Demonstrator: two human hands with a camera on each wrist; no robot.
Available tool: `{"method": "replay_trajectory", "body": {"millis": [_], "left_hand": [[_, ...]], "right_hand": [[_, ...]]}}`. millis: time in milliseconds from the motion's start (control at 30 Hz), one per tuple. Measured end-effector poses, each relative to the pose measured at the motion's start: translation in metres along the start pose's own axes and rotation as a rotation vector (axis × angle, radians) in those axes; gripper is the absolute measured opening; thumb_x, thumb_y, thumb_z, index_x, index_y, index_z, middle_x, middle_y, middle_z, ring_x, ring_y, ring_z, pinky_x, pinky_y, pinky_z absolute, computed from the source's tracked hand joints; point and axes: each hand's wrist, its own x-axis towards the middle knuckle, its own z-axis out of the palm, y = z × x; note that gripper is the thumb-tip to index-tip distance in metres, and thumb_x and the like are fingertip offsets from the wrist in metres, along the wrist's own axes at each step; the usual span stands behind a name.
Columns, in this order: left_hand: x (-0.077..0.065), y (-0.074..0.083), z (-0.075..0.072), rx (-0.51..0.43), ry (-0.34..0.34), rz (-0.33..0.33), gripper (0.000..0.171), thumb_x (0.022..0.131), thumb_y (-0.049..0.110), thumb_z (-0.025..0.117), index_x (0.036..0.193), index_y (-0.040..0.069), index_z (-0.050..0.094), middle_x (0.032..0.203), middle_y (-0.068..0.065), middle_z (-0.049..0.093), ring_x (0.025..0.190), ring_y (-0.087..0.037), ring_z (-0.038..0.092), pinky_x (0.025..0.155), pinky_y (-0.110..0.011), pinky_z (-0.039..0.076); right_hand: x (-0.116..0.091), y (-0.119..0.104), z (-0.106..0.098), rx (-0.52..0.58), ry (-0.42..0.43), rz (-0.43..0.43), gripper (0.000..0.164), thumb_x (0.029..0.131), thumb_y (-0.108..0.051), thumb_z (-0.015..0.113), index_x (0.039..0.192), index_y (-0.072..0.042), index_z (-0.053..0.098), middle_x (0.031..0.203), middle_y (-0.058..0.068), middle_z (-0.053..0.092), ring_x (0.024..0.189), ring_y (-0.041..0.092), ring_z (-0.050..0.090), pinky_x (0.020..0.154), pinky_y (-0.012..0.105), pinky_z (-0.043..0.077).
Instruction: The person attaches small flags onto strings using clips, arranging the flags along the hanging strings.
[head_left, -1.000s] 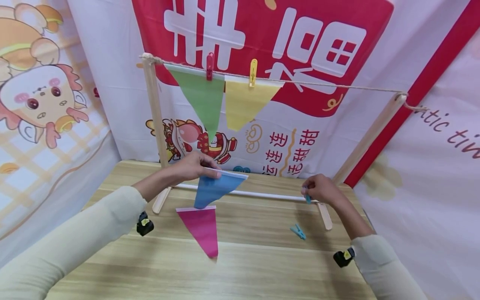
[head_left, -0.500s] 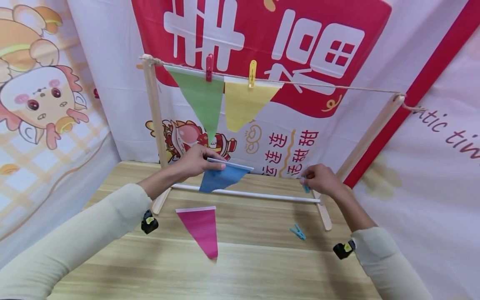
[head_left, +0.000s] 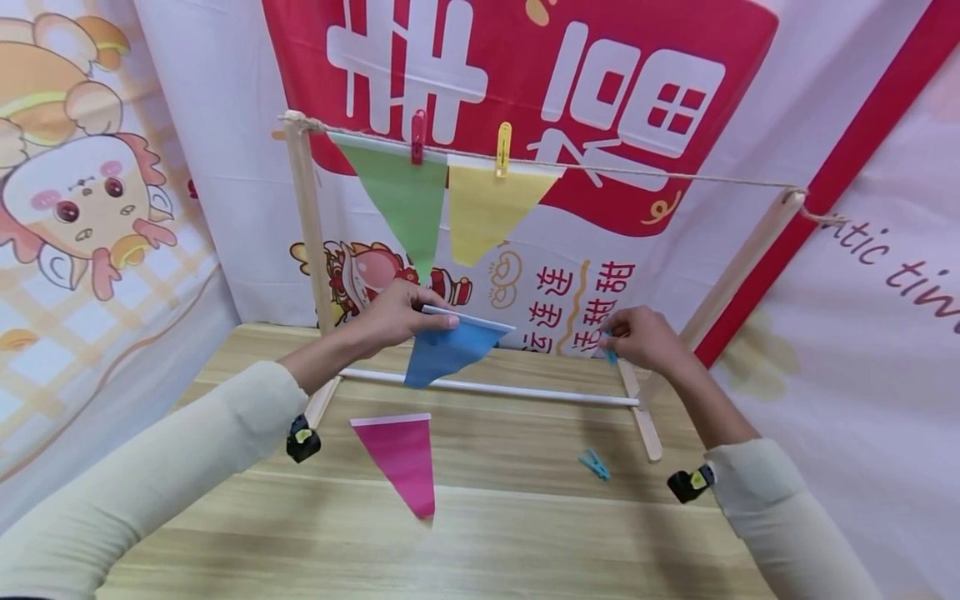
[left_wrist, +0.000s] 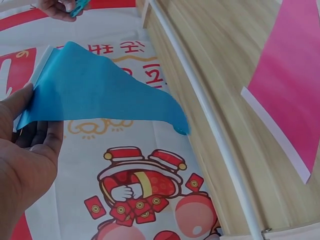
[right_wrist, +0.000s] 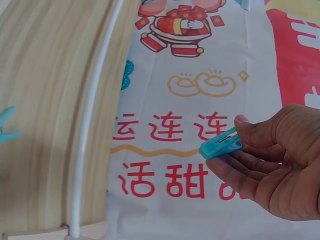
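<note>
My left hand point(head_left: 401, 315) pinches a blue pennant point(head_left: 453, 350) by one end of its white top strip; the pennant hangs in the air above the white rod point(head_left: 525, 391), its tip curling in the left wrist view. Between thumb and fingers my right hand point(head_left: 642, 337) holds a light-blue clothespin point(right_wrist: 222, 146), raised near the right post. Along the twine point(head_left: 660, 173), a red clothespin point(head_left: 417, 137) holds a green pennant point(head_left: 408, 196) and a yellow clothespin point(head_left: 503, 150) holds a yellow pennant point(head_left: 495, 208). A pink pennant point(head_left: 403, 462) lies flat on the table.
A second light-blue clothespin point(head_left: 595, 464) lies on the wooden table point(head_left: 525, 533) at right. Wooden posts, one at left point(head_left: 303, 217) and one at right point(head_left: 746, 258), carry the twine. Printed cloth hangs behind and along both sides.
My left hand has risen and shifted right with the blue pennant, away from above the pink one. My right hand has risen slightly, still holding its clothespin.
</note>
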Motion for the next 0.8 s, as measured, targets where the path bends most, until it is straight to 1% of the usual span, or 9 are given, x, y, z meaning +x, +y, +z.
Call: {"method": "replay_trajectory", "body": {"millis": [100,167,300,567,700,800], "left_hand": [[0.0,0.004,0.0,-0.002,-0.001,-0.002,0.028,0.104,0.025,0.085,0.126,0.008,0.086,0.129,-0.016,0.078,0.117,-0.032,0.074,0.1,-0.046,0.062],[0.0,0.007,0.0,-0.003,0.0,0.008,0.028,0.105,0.025,0.084,0.127,0.008,0.085,0.13,-0.016,0.078,0.118,-0.033,0.075,0.102,-0.05,0.063],[0.002,0.013,0.0,-0.012,0.002,0.027,0.028,0.106,0.025,0.082,0.128,0.007,0.084,0.131,-0.017,0.077,0.121,-0.035,0.074,0.109,-0.056,0.061],[0.005,0.025,0.001,-0.022,0.028,0.024,0.031,0.107,0.024,0.081,0.131,0.005,0.083,0.133,-0.018,0.074,0.124,-0.036,0.072,0.113,-0.057,0.059],[0.007,0.032,-0.001,-0.034,0.039,0.031,0.031,0.107,0.023,0.082,0.131,0.004,0.083,0.136,-0.02,0.075,0.126,-0.037,0.071,0.116,-0.059,0.058],[0.009,0.037,-0.004,-0.051,0.048,0.036,0.031,0.107,0.023,0.082,0.13,0.003,0.083,0.136,-0.021,0.077,0.124,-0.036,0.072,0.116,-0.059,0.058]], "right_hand": [[0.0,-0.004,-0.004,0.007,0.008,-0.012,0.036,0.106,-0.019,0.08,0.127,0.009,0.077,0.116,0.026,0.081,0.097,0.029,0.073,0.083,0.034,0.062],[0.0,-0.007,-0.006,0.011,0.012,-0.014,0.036,0.105,-0.019,0.081,0.127,0.01,0.076,0.117,0.027,0.08,0.097,0.029,0.073,0.082,0.034,0.063],[0.0,-0.014,-0.013,0.011,0.023,-0.005,0.039,0.105,-0.021,0.082,0.13,0.008,0.076,0.123,0.027,0.079,0.098,0.032,0.072,0.083,0.034,0.063],[0.0,-0.026,-0.024,0.0,0.051,-0.013,0.045,0.105,-0.024,0.083,0.138,0.005,0.074,0.131,0.027,0.077,0.105,0.036,0.073,0.089,0.041,0.067],[-0.001,-0.031,-0.029,-0.005,0.064,-0.017,0.047,0.104,-0.023,0.083,0.14,0.004,0.073,0.133,0.027,0.076,0.107,0.037,0.072,0.089,0.04,0.066],[-0.001,-0.034,-0.033,0.0,0.072,-0.018,0.046,0.105,-0.023,0.082,0.141,0.004,0.072,0.133,0.027,0.076,0.108,0.037,0.073,0.088,0.037,0.066]]}}
